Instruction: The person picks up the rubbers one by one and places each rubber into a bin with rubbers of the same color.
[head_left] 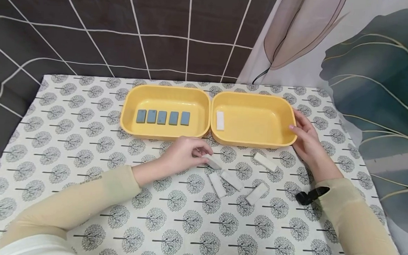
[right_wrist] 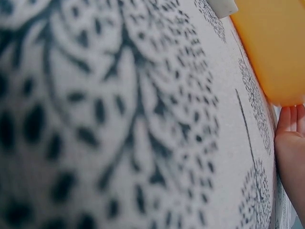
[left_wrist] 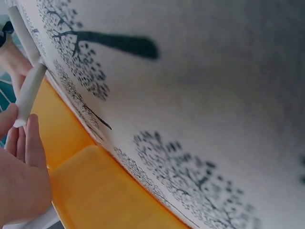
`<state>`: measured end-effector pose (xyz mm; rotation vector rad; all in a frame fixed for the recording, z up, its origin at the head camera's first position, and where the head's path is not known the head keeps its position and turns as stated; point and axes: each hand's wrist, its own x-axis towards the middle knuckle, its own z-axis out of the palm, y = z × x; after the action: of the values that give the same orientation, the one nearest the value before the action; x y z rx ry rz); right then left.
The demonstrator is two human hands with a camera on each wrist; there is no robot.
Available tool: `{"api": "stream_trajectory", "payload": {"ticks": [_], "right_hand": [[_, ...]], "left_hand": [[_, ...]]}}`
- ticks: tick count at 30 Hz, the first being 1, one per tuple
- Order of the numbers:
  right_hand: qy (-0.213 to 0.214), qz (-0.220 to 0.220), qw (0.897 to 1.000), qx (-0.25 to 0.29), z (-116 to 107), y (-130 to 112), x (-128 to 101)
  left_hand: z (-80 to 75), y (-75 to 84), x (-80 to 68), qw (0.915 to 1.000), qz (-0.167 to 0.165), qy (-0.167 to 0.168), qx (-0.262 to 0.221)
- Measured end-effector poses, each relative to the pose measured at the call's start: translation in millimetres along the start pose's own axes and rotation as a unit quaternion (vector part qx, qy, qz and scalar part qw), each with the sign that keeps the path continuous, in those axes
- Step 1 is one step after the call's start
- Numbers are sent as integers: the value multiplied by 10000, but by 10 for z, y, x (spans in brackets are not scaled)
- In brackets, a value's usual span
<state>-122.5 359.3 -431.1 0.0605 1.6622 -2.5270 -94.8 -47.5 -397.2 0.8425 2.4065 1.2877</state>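
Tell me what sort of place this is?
Probably a home tabletop set up for sorting: a tree-print tablecloth, patterned fabric backdrops, two yellow trays, and small tiles.

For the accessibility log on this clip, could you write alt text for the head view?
A person's left hand pinches a white tile on a tree-print tablecloth, while the right hand rests on the right yellow tray, which holds one white tile. The left yellow tray holds five blue tiles; four more white tiles lie loose.

left hand (head_left: 181, 155) pinching, right hand (head_left: 305, 138) flat (relaxed)
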Motion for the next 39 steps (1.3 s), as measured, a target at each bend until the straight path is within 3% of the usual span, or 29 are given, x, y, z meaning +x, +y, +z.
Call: {"api": "stream_trajectory", "payload": {"ticks": [6,21,33,39], "right_hand": [[-16,-37,10000,-46,-7,12,-10],[-54,-89,9998,-141,-25,26,-13],[-11,-46,9999,-131,-4,7,-12],[55,5,9998,-205,3,-6,-11]], "left_hand": [[-10,14,0,9998,-12,118,-168],[-57,76,87,9999,45,83,103],[-194,187,262,9993,323,-143,155],[-269,255,355,9994,279,-191,18]]}}
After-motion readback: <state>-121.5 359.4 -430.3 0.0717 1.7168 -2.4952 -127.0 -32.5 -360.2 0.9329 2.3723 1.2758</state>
